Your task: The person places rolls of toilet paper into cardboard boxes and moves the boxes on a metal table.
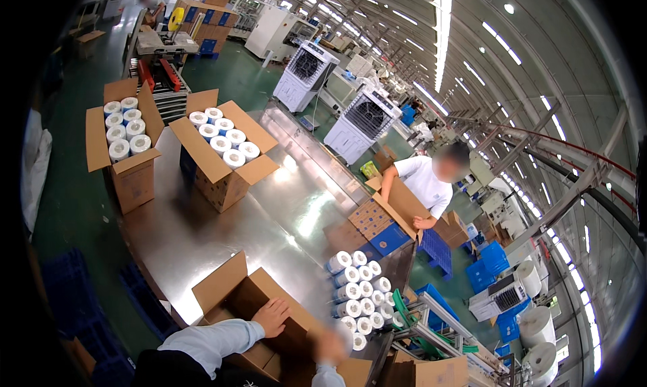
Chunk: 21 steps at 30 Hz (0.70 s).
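Observation:
An open cardboard box (232, 298) stands right in front of me with its flaps up, and no rolls show in the part I can see inside. My left hand (271, 317) lies on its far flap, fingers stretched out. Close to the box's right side is my right hand (331, 346), so smeared by motion that its fingers cannot be made out. Just beyond it, several white paper rolls (348, 291) with blue-edged wrapping lie stacked on their sides, round ends facing me.
Two open boxes, a left one (135, 178) and a right one (222, 188), hold upright rolls across the shiny metal table (276, 218). A co-worker (421, 185) handles another box (381, 225). Air coolers (362, 121) stand behind; blue pallets (145, 299) lie at left.

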{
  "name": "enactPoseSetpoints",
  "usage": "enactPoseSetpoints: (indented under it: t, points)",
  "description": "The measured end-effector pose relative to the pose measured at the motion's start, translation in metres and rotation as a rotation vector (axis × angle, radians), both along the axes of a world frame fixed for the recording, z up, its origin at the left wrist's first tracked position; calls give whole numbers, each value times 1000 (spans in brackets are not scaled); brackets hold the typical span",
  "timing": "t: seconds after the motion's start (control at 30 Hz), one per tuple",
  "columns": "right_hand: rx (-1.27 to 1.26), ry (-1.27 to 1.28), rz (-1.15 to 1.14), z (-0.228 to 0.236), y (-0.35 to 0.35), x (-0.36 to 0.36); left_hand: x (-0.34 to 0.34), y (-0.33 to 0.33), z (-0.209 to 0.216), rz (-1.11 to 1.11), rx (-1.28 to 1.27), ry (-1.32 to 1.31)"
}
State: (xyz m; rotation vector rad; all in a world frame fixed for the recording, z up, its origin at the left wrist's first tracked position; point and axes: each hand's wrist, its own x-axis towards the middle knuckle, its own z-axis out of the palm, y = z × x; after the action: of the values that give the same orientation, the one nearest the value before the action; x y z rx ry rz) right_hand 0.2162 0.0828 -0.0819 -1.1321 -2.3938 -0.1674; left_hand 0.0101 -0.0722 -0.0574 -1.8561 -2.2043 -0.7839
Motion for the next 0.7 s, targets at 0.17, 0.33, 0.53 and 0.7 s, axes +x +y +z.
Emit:
enactPoseSetpoints:
  t: [0.17,0.33,0.53,0.7]
  points:
    - [6,-142,-33,-25,15,12,1,0,1,-3,5,-3]
    - [-20,-165,-44,-22,11,10,-1,-3,2,-18,-4,-32]
    - [27,87,16,4,-3,2,0,-2,4,-12,27,-23]
    - [46,-187,-38,-31,21,17,3,3,5,-21,35,3]
